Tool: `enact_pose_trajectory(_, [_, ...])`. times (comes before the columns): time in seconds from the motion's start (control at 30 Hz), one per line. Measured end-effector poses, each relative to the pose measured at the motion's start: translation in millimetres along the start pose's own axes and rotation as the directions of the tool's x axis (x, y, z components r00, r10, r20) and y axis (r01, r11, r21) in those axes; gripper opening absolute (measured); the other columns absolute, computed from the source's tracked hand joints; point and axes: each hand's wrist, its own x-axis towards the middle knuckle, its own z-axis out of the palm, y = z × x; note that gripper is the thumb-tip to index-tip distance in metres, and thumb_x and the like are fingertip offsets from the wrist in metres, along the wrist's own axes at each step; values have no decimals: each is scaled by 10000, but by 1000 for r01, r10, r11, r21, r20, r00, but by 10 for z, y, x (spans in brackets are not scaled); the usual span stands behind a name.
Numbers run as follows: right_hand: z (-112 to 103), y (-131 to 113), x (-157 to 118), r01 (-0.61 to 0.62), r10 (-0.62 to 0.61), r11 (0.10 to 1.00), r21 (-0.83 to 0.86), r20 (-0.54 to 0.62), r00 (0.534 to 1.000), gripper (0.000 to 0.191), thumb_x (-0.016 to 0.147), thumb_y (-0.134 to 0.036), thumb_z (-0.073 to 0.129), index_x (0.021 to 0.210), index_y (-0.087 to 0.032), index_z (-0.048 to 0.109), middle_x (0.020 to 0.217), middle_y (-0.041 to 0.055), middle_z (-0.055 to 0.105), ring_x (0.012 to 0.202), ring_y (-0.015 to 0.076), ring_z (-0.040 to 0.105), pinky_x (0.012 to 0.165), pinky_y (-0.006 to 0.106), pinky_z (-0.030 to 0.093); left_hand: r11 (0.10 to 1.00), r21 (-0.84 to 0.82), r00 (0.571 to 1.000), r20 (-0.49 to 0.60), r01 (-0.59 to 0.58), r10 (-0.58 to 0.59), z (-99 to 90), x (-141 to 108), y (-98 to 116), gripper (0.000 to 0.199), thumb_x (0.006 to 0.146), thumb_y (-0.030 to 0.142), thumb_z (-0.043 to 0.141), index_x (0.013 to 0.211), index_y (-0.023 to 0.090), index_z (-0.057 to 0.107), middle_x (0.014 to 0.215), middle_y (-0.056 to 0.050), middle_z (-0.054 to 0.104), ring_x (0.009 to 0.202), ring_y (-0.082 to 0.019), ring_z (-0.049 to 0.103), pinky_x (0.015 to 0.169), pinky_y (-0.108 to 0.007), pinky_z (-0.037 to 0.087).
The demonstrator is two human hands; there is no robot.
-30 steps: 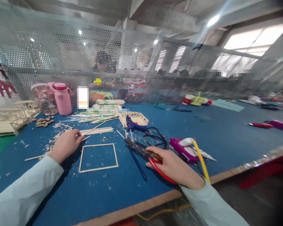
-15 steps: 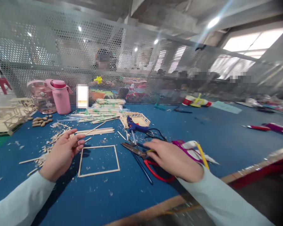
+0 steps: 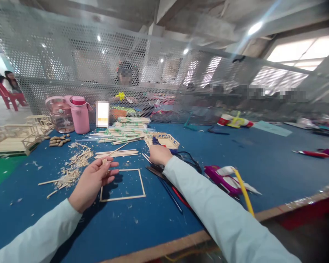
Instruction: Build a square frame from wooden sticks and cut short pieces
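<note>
My left hand (image 3: 91, 180), palm turned up, pinches short wooden stick pieces (image 3: 105, 160) between thumb and fingers. It hovers over the left side of a rectangular frame of thin wooden sticks (image 3: 123, 198) lying flat on the table. My right hand (image 3: 160, 155) is closed around the blue hot glue gun (image 3: 155, 141), most of which it hides. Under my right wrist lie scissors (image 3: 155, 171) with red handles, partly covered by the sleeve, and a dark blue pen-like rod (image 3: 173, 199).
Stick offcuts (image 3: 78, 164) litter the left, near peanuts (image 3: 59, 140) and wooden models (image 3: 15, 137). Behind are bundled sticks (image 3: 128, 129), a tray-like wooden piece (image 3: 168, 140) and a pink bottle (image 3: 80, 117). A purple-and-white tool (image 3: 222, 179) lies right. A perforated metal screen (image 3: 98, 73) stands behind.
My right hand has moved from the scissors forward and left onto the glue gun. The left hand has shifted right over the stick frame, still holding the wooden pieces. The view has turned slightly left.
</note>
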Motion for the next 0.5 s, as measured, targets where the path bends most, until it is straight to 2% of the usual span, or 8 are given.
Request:
enact_pose_trajectory(0.13, [-138,46,-63,58,-55,996,63,-61,997,206,694,-165,539,791,-82,701,829,175,686,777,234,634,610,263,416,1000,-5,999,54,-1,2,-20,14,-17,184,789,199,591,967,153,593,825,-64,681,632,-84,635,546,-153,510])
enact_pose_trajectory(0.23, [-288,26,-247,172,-160,974,147,-88,983,206,751,-216,494,761,-139,685,696,66,670,647,140,592,562,210,371,1000,-1,997,74,20,-20,19,35,-17,203,793,159,582,996,148,587,854,-65,687,649,-78,637,563,-148,509])
enact_pose_trajectory(0.3, [-360,-47,-400,294,-270,925,240,-128,954,206,782,-260,480,793,-170,665,637,1,630,568,89,530,531,181,340,999,-30,997,76,23,-20,98,54,-1,171,800,137,567,969,141,586,850,-59,687,667,-74,638,581,-146,505])
enact_pose_trajectory(0.37, [-382,-150,-530,420,-362,836,353,-219,906,178,780,-254,491,769,-161,643,571,-28,566,504,67,454,497,177,297,999,-47,995,101,-5,10,205,79,18,150,788,131,578,938,134,582,798,-48,685,656,-73,633,582,-145,495])
enact_pose_trajectory(0.43, [-354,-247,-609,488,-390,769,412,-303,870,148,768,-228,505,713,-151,620,514,-44,495,470,62,393,475,188,251,998,-3,989,129,-66,66,305,113,24,202,764,150,609,959,131,563,712,-26,675,619,-77,620,573,-158,485])
enact_pose_trajectory(0.5, [-294,-315,-635,510,-383,755,412,-354,853,135,763,-217,519,681,-154,606,487,-52,456,463,65,370,474,199,227,984,53,974,162,-172,161,366,156,11,295,726,203,653,995,136,551,651,8,655,594,-84,603,574,-175,478])
